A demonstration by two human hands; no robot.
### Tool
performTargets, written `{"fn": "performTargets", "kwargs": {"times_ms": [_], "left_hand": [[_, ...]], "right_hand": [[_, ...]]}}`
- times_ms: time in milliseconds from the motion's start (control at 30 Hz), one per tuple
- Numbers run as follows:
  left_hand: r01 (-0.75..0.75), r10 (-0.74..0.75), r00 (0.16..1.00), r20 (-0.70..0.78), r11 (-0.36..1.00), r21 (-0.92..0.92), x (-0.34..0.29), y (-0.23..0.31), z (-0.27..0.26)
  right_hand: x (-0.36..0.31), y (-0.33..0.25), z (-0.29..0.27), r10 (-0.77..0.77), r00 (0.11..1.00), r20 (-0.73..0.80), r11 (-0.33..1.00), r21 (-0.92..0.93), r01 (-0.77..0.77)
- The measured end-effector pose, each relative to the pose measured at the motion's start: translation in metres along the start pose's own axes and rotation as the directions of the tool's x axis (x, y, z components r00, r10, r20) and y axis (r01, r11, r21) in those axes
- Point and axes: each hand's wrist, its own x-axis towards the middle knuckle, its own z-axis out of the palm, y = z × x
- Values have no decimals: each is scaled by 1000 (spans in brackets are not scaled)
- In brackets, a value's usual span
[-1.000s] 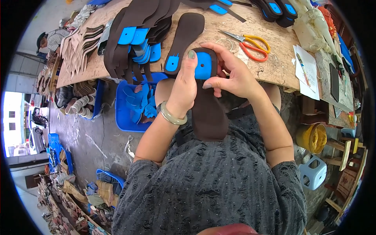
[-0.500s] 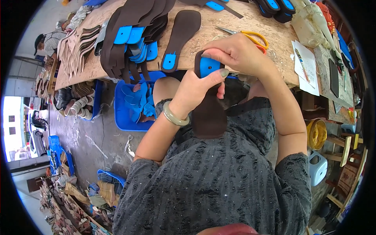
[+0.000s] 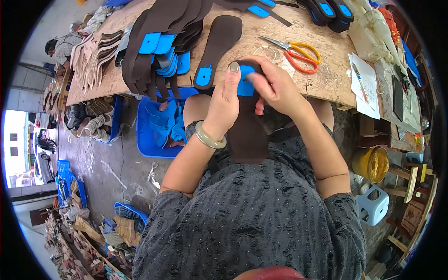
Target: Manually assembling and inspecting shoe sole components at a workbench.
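Observation:
A dark brown shoe insole (image 3: 248, 140) with a blue heel patch (image 3: 246, 88) hangs between my hands, heel end up by the table edge and wide end over my lap. My left hand (image 3: 225, 100) grips its left edge, thumb raised. Wrapped round the right edge is my right hand (image 3: 277, 88), its thumb bent over the patch and a little blurred. A small hole shows in the patch. Another such insole (image 3: 225, 39) lies on the table just beyond my hands. To its left is a pile of brown insoles (image 3: 163, 23) with blue patches.
Scissors (image 3: 301, 56) with orange and yellow handles lie on the wooden table (image 3: 326, 88), right of my hands. Written paper (image 3: 364, 84) and a pen rest farther right. Below the table's left side, a blue bin (image 3: 144, 144) holds blue scraps. A light blue stool (image 3: 373, 205) stands right.
My right hand has come down from the insole's top end to its right edge, thumb now over the patch. My left thumb has lifted off the patch and points up.

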Motion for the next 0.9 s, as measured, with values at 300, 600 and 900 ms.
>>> {"fn": "performTargets", "kwargs": {"times_ms": [300,600,900], "left_hand": [[-344,298,932,205,904,252,-5,25,-12],[-512,622,773,-120,725,462,-13,41,-15],[148,-186,982,32,650,-745,-7,57,-7]], "right_hand": [[9,-45,-13,-13,984,179,1000,7,12],[4,-119,-26,-644,744,178,633,-423,649],[8,-45,8,-709,585,393,152,-725,672]]}}
